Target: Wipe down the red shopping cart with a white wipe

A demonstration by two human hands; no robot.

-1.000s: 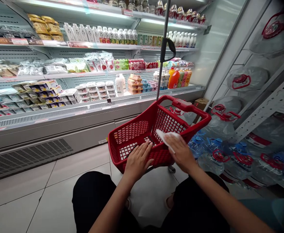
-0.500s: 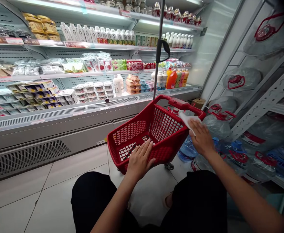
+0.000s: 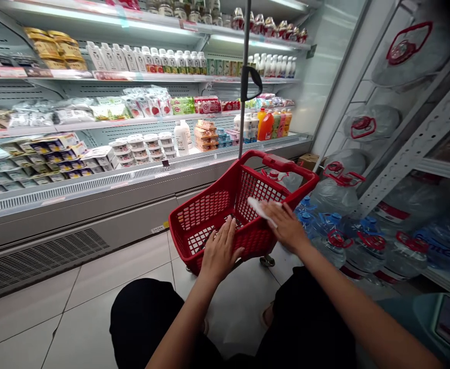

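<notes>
A red plastic shopping basket cart (image 3: pixel 205 205) with latticed walls stands on the floor before me. My left hand (image 3: pixel 220 251) rests on its near rim, fingers stretched out and lying flat, with nothing held. Farther right along the same rim, my right hand (image 3: pixel 284 223) presses a folded white cloth (image 3: pixel 261 211) against the edge. The cloth sticks out past the fingertips into the basket's inside. Whether it is fabric or paper I cannot tell. The cart's red handle (image 3: pixel 280 163) is beyond my right hand, and a grey pole (image 3: pixel 245 46) rises from its far corner.
An open refrigerated display (image 3: pixel 132 177) with dairy and drinks runs along the far side. Large water bottles (image 3: pixel 366 246) with red handles stand at the right beside a white metal rack (image 3: pixel 412 133). My knees flank the tiled floor (image 3: pixel 232 307) below the cart.
My right hand has moved with the white cloth from the corner by the handle, leftward and nearer along the rim. My left hand stays on the near rim. The view has shifted slightly.
</notes>
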